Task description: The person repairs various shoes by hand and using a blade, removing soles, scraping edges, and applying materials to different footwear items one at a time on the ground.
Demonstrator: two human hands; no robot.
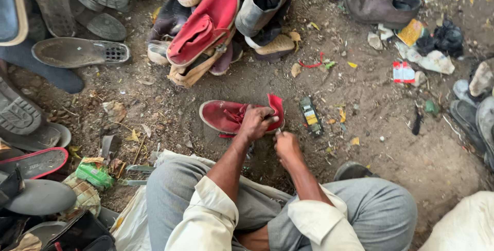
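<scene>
my left hand (256,122) is clamped over the heel end of the red shoe (231,115), fingers curled down on the upper, pinning it flat on the dirt (360,127) right in front of my knees. shoe lies on its side-ish, toe pointing to my left, heel flap folded up by my knuckles.

my right hand (286,145) is closed into a fist just beside the heel, gripping something thin. looks like a small tool or needle poking out toward the shoe, too small to tell which.

how i'd do this step well, my read:
- keep the left hand's weight on the shoe so it doesn't slide on the loose dirt when the right pushes or pulls.
- keep left fingertips off the line the tool travels on; they sit very close to the tip.
- work near the heel edge only, short strokes, wrist braced against my knee if possible.
- heel flap is bent open; hold it steady with the thumb so the edge stays lined up.

around me: a pile of shoes (221,19) further out, including a matching red shoe on top (203,27), loose soles (80,51) to my left, a small dark tin or pack (310,114) just right of the shoe, well within reach. litter all over, so small parts dropped here would be hard to find.
</scene>
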